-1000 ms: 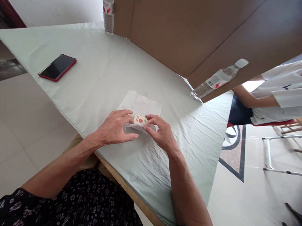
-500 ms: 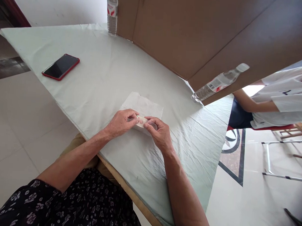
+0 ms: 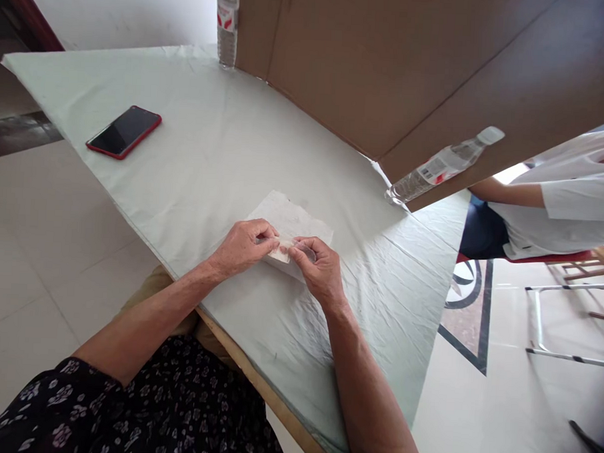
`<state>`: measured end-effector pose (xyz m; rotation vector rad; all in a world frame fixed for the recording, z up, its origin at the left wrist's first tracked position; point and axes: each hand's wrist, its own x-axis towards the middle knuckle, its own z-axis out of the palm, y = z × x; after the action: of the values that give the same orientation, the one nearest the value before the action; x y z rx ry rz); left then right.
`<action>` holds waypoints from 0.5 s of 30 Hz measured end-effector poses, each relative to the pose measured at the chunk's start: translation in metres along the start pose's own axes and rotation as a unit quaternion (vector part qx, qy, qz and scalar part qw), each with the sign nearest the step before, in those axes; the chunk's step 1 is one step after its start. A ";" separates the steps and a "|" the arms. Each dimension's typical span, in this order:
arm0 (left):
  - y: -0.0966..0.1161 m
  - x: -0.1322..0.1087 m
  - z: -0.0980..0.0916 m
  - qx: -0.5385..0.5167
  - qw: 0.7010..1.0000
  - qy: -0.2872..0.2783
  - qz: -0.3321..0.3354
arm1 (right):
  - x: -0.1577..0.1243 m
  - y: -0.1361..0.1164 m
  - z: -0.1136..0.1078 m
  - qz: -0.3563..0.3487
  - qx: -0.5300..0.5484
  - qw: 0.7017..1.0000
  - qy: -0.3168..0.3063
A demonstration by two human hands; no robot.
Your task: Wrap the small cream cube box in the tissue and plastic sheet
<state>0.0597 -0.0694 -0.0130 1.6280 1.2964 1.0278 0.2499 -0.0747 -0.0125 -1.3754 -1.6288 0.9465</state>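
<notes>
Between the fingertips of both hands is a small, thin, cream-coloured strip [image 3: 281, 253] with pinkish-brown patches; its exact kind is too small to tell. My left hand [image 3: 248, 243] pinches its left end between thumb and forefinger. At the right end, my right hand [image 3: 319, 264] grips it the same way, fingers curled. Beneath and behind the hands lies a white sheet [image 3: 295, 216], like paper or tissue, partly hidden by them.
A black phone in a red case [image 3: 124, 132] lies on the pale green tablecloth [image 3: 195, 148]. Tall brown cardboard panels [image 3: 359, 69] stand behind, with one plastic bottle [image 3: 227, 29] at the left and another [image 3: 442, 167] at the right. A person in a white shirt [image 3: 578, 192] sits beyond.
The strip between my fingers has tilted, and its face shows differently. The white sheet has shifted slightly right and down in view. Both hands keep their pinch almost in place.
</notes>
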 end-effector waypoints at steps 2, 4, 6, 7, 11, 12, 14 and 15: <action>0.000 0.001 -0.001 0.000 1.000 -0.007 -0.007 | 0.000 0.000 -0.001 0.004 -0.005 1.000 -0.004; 0.000 0.002 -0.002 0.006 1.000 -0.024 -0.017 | 0.000 0.000 -0.003 0.012 -0.016 1.000 -0.011; 0.001 0.003 -0.004 0.012 0.999 -0.046 -0.024 | 0.000 -0.001 -0.006 0.019 -0.021 0.999 -0.024; 0.001 0.004 -0.005 0.014 0.998 -0.055 -0.025 | 0.000 -0.001 -0.008 0.019 -0.019 0.999 -0.035; 0.003 0.005 -0.007 0.018 0.997 -0.078 -0.021 | 0.002 -0.002 -0.018 0.017 -0.007 0.995 -0.095; 0.004 0.005 -0.007 0.018 0.996 -0.081 -0.020 | 0.003 -0.002 -0.020 0.018 -0.007 0.994 -0.107; 0.005 0.005 -0.007 0.015 0.996 -0.086 -0.020 | 0.004 -0.002 -0.023 0.022 -0.011 0.992 -0.123; 0.005 0.005 -0.007 0.013 0.996 -0.088 -0.019 | 0.004 -0.002 -0.024 0.025 -0.013 0.991 -0.128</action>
<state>0.0557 -0.0648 -0.0053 1.6675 1.2225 0.8267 0.2708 -0.0695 -0.0006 -1.3613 -1.8075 1.1730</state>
